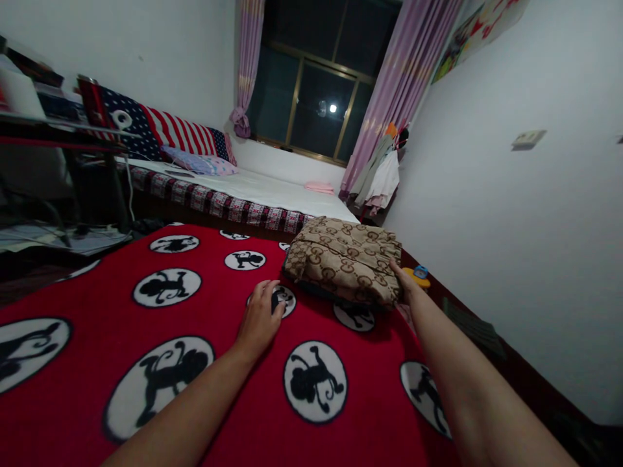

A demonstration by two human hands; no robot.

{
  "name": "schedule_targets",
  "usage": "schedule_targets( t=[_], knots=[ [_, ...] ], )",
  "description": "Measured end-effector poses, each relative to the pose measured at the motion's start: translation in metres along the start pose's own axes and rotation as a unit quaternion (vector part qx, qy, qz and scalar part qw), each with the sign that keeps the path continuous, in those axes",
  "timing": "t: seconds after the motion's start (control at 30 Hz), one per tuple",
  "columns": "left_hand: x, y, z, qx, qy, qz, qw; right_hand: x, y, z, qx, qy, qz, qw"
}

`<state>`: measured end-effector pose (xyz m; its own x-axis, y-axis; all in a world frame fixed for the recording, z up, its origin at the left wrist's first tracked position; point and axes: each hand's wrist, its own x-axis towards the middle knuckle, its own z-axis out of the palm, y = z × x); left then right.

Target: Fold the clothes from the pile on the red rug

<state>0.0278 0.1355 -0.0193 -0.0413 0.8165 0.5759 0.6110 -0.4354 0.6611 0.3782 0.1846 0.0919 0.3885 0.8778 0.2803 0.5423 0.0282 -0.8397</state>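
Note:
A folded tan garment [348,259] with a brown letter print lies on the red blanket [233,389], towards its far right side. Gathered fabric shows at the garment's right end, and a dark layer shows beneath it. My right hand [409,285] is at that end, its thumb against the side and the other fingers mostly hidden by the cloth; it appears to grip the edge. Left of the garment, my left hand [261,314] rests low over the blanket with fingers apart. It holds nothing and does not touch the garment.
Beyond the blanket is a bed [263,188] with a pillow [202,162] and a pink folded cloth [318,187]. A cluttered desk [63,133] stands at left. Clothes [382,178] hang by the purple curtain [379,84]. A yellow stool-like object [419,280] is near the right wall.

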Motion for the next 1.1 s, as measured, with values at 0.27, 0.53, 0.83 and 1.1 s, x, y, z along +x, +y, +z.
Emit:
schedule_targets(
  t=[0.27,0.53,0.83,1.1],
  knots=[
    [0.002,0.005,0.000,-0.012,0.002,-0.008,1.000,-0.003,0.007,0.009,0.124,-0.133,0.150,0.972],
    [0.008,0.010,0.001,-0.066,0.054,-0.068,0.994,-0.006,0.000,0.033,0.062,0.036,0.109,0.991],
    [-0.003,0.008,-0.049,-0.194,0.249,-0.131,0.940,-0.052,-0.189,0.093,-0.106,0.071,-0.179,0.975],
    [-0.022,-0.007,-0.232,-0.015,0.281,-0.045,0.958,-0.258,-0.255,0.211,-0.292,-0.188,-0.398,0.850]
  ],
)
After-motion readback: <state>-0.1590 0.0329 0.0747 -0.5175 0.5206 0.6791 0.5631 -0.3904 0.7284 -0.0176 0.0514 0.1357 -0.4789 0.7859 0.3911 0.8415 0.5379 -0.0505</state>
